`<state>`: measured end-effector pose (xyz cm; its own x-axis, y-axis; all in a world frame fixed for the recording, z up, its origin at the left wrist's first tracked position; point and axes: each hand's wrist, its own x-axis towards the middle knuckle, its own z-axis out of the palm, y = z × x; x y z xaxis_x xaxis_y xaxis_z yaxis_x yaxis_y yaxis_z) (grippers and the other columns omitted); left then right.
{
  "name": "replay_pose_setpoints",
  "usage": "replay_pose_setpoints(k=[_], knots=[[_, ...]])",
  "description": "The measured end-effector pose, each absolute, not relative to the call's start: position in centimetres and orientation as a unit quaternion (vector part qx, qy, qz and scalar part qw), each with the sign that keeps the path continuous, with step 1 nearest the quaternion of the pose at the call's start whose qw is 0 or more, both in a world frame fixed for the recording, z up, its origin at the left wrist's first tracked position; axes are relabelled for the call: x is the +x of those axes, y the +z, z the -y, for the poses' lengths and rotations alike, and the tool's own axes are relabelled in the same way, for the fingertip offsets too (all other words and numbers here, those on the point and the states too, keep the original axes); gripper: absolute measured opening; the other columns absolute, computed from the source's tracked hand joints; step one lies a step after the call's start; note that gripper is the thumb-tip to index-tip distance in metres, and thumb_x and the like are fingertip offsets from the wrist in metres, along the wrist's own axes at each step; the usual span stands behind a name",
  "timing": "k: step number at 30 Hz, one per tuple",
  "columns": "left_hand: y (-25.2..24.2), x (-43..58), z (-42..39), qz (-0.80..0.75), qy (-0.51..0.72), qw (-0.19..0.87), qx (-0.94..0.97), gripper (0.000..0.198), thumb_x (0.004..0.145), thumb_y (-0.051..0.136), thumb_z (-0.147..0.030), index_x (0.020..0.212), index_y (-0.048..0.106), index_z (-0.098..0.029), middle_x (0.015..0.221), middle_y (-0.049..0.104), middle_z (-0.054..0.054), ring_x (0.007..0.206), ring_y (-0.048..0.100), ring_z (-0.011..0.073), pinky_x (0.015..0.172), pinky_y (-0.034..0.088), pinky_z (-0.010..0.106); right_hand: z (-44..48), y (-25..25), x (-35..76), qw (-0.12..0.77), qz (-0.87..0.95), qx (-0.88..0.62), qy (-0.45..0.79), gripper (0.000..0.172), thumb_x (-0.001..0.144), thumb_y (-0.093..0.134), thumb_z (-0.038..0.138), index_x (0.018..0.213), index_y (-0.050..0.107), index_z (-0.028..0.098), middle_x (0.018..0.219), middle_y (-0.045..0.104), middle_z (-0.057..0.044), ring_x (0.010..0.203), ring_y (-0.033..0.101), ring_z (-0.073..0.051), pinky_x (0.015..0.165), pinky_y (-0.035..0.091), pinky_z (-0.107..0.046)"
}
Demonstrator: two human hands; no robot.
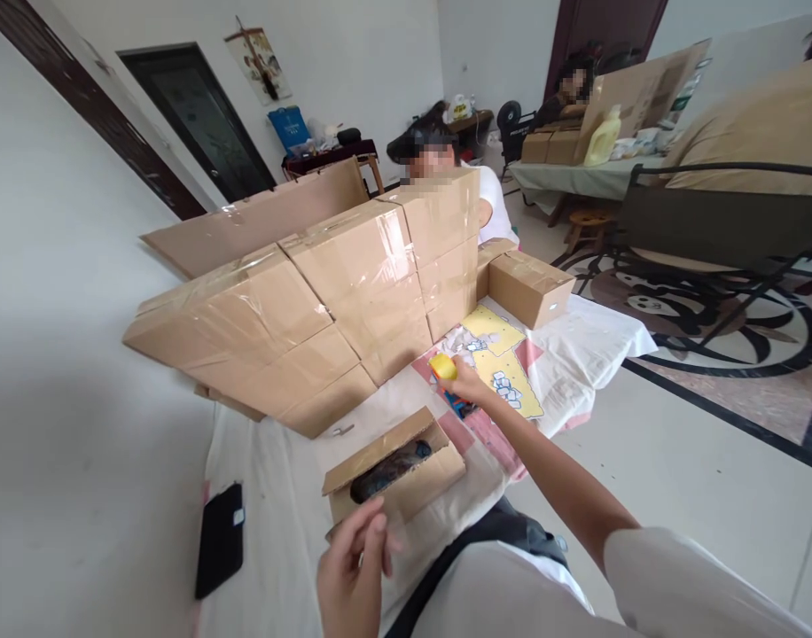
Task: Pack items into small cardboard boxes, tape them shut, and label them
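My right hand (465,383) reaches out over the table and is closed on a small yellow object (442,366), beside a blue item (457,406) lying on the cloth. My left hand (353,567) is low and near me, fingers curled together at the near edge of an open small cardboard box (406,483). A dark object (389,470) lies inside that box. Whether the left fingers hold anything is hidden.
A wall of taped cardboard boxes (300,310) stands behind the work area, with one more box (529,285) at right. A black phone (220,539) lies at left. A person sits behind the boxes. A chair (712,230) and a far table (579,177) stand to the right.
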<state>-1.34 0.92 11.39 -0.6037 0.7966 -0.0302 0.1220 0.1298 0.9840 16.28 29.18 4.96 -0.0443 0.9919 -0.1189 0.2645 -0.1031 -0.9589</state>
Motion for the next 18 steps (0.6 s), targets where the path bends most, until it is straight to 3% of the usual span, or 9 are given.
replay_pose_setpoints(k=[3, 5, 8, 13, 15, 18], knots=[[11.8, -0.5, -2.1, -0.655, 0.571, 0.374, 0.324, 0.043, 0.079, 0.074, -0.058, 0.098, 0.071, -0.019, 0.054, 0.063, -0.003, 0.046, 0.052, 0.0110, 0.046, 0.045, 0.023, -27.8, 6.2, 17.0, 0.414, 0.580, -0.590, 0.380, 0.075, 0.056, 0.087, 0.035, 0.120, 0.054, 0.018, 0.123, 0.059, -0.014, 0.123, 0.050, -0.036, 0.105, 0.040, -0.055], [12.1, 0.1, -2.6, -0.642, 0.574, 0.390, 0.327, 0.040, 0.081, 0.073, -0.055, 0.097, 0.070, -0.018, 0.054, 0.064, -0.003, 0.045, 0.051, 0.0103, 0.046, 0.044, 0.022, -25.3, 7.8, 18.1, 0.459, 0.623, -0.540, 0.330, 0.061, 0.072, 0.081, 0.040, 0.123, 0.054, 0.019, 0.121, 0.058, -0.013, 0.117, 0.052, -0.032, 0.104, 0.040, -0.052], [12.9, 1.2, -3.2, -0.638, 0.576, 0.390, 0.330, 0.033, 0.084, 0.070, -0.050, 0.094, 0.069, -0.019, 0.054, 0.065, -0.004, 0.045, 0.049, 0.0086, 0.047, 0.042, 0.020, -20.0, 10.8, 19.1, 0.488, 0.698, -0.381, 0.359, 0.018, 0.094, 0.063, 0.036, 0.104, 0.065, 0.022, 0.104, 0.062, -0.008, 0.099, 0.060, -0.024, 0.093, 0.046, -0.043], [13.0, 2.6, -2.9, -0.643, 0.532, 0.383, 0.397, 0.035, 0.086, 0.066, -0.054, 0.092, 0.071, -0.020, 0.054, 0.066, -0.003, 0.044, 0.051, 0.0094, 0.047, 0.044, 0.020, -12.8, 14.5, 17.9, 0.442, 0.757, -0.257, 0.408, 0.012, 0.090, 0.073, 0.030, 0.100, 0.072, 0.024, 0.105, 0.062, -0.006, 0.101, 0.060, -0.021, 0.090, 0.047, -0.039], [12.1, 2.8, -2.1, -0.664, 0.516, 0.339, 0.421, 0.039, 0.085, 0.066, -0.058, 0.094, 0.073, -0.021, 0.057, 0.069, -0.002, 0.045, 0.055, 0.0108, 0.049, 0.048, 0.021, -11.7, 14.9, 17.1, 0.431, 0.776, -0.247, 0.388, 0.004, 0.089, 0.072, 0.025, 0.091, 0.070, 0.022, 0.102, 0.063, -0.005, 0.099, 0.059, -0.020, 0.091, 0.047, -0.038], [9.9, 2.5, -1.6, -0.682, 0.532, 0.260, 0.430, 0.037, 0.085, 0.067, -0.059, 0.096, 0.075, -0.024, 0.057, 0.070, -0.001, 0.044, 0.059, 0.0130, 0.047, 0.050, 0.022, -11.4, 15.0, 16.3, 0.408, 0.814, -0.205, 0.359, 0.010, 0.094, 0.063, 0.025, 0.086, 0.065, 0.020, 0.101, 0.065, -0.005, 0.100, 0.058, -0.019, 0.091, 0.047, -0.037]])
